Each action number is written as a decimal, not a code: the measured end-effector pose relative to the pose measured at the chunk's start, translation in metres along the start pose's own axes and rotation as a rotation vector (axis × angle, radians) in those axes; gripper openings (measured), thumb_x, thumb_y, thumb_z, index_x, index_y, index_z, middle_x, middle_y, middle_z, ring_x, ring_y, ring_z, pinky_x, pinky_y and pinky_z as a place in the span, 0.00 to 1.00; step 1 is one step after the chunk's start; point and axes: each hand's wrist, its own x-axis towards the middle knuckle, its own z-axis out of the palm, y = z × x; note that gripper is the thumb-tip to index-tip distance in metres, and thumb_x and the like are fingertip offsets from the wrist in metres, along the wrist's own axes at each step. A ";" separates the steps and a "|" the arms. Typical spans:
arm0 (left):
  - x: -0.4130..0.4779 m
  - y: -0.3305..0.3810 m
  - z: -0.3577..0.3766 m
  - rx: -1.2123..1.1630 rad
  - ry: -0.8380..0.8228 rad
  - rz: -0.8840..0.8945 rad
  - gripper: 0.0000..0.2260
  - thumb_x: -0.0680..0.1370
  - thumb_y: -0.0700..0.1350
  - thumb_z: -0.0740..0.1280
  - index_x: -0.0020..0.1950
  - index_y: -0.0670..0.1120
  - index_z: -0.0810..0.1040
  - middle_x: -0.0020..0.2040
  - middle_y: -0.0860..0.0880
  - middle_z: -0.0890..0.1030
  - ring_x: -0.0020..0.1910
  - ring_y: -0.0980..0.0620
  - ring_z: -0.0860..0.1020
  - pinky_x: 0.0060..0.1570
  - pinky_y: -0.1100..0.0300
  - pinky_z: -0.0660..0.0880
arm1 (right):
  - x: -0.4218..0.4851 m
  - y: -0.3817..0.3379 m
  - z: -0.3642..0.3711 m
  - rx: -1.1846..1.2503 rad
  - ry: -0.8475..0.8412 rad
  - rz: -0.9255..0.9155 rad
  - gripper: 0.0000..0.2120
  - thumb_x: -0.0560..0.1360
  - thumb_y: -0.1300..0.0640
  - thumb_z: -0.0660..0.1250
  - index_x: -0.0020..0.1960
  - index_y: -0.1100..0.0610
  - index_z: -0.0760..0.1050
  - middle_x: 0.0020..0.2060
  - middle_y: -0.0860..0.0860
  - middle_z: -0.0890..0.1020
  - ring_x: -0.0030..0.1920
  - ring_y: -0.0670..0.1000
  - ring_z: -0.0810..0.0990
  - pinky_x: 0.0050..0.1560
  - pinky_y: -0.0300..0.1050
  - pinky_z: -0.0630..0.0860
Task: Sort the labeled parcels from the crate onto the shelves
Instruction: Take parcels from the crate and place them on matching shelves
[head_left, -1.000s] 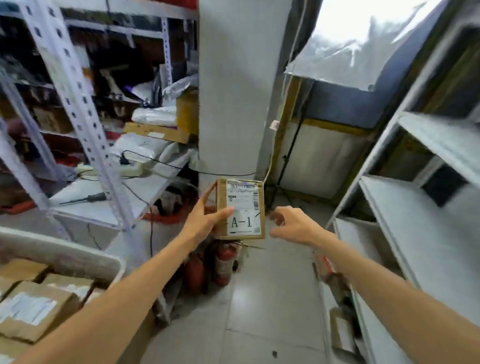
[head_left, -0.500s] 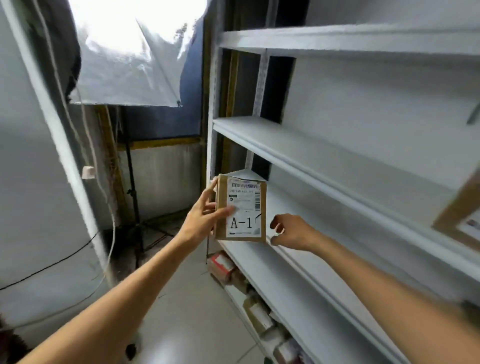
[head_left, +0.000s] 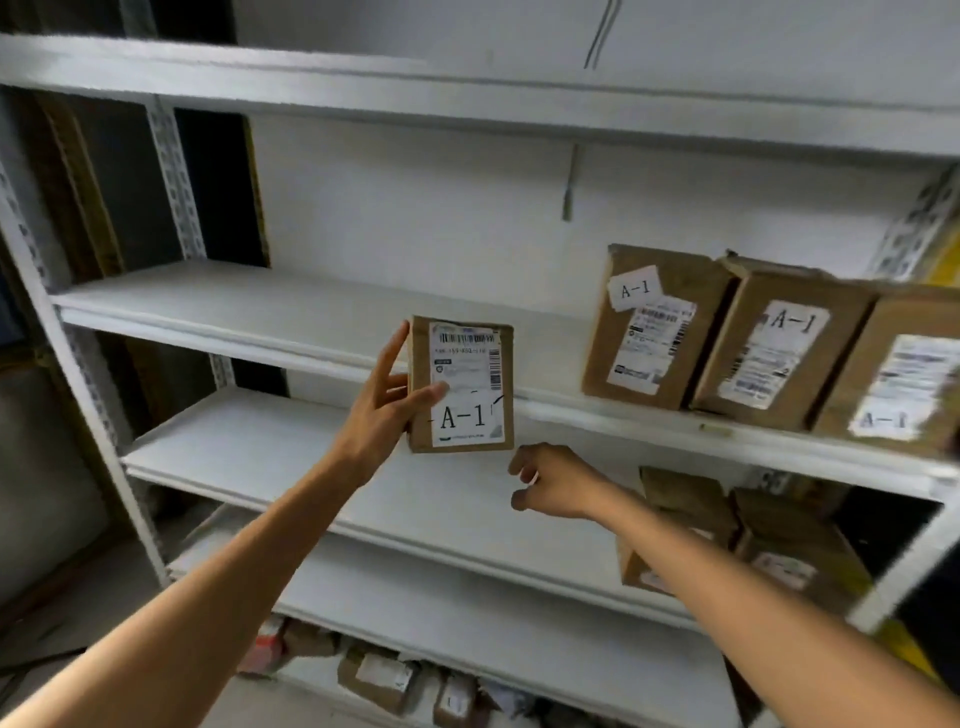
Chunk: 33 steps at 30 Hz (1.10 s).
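My left hand (head_left: 382, 413) holds a small brown cardboard parcel (head_left: 461, 385) upright in front of the white shelving; its white label reads A-1. The thumb lies on the label, the fingers sit behind the left edge. My right hand (head_left: 550, 488) hovers just below and right of the parcel with fingers loosely curled, holding nothing. On the upper shelf board (head_left: 234, 306), to the right, stand three brown parcels marked A-1 (head_left: 652, 325) (head_left: 774, 345) (head_left: 898, 379). The crate is out of view.
The shelf board below (head_left: 249, 452) carries several brown parcels at its right end (head_left: 779, 530). More small parcels lie on the bottom level (head_left: 384, 675). Perforated white uprights (head_left: 171, 176) stand at the left, and another shelf board (head_left: 260, 78) runs overhead.
The view has swung right from the crate and aisle to face the shelving head-on. The parcel stays in my left hand; my right hand has dropped slightly below it.
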 end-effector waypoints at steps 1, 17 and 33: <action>0.013 0.000 0.009 -0.005 -0.011 0.008 0.35 0.77 0.39 0.68 0.76 0.63 0.56 0.56 0.46 0.81 0.51 0.53 0.83 0.38 0.61 0.80 | 0.000 0.008 -0.004 -0.003 0.013 0.012 0.23 0.70 0.50 0.72 0.63 0.51 0.74 0.56 0.49 0.78 0.52 0.49 0.78 0.54 0.46 0.77; 0.147 -0.028 0.081 0.119 -0.139 0.016 0.39 0.76 0.27 0.62 0.73 0.63 0.54 0.54 0.44 0.77 0.53 0.47 0.79 0.38 0.55 0.82 | 0.034 0.056 -0.040 -0.004 0.139 0.005 0.23 0.69 0.50 0.71 0.63 0.49 0.71 0.57 0.48 0.75 0.55 0.48 0.75 0.53 0.45 0.76; 0.096 -0.047 -0.002 0.698 0.035 0.028 0.25 0.70 0.47 0.77 0.64 0.47 0.73 0.53 0.50 0.77 0.52 0.52 0.77 0.45 0.65 0.71 | 0.078 -0.025 -0.002 -0.028 -0.030 -0.202 0.22 0.70 0.50 0.72 0.62 0.51 0.73 0.55 0.49 0.76 0.52 0.50 0.77 0.54 0.47 0.77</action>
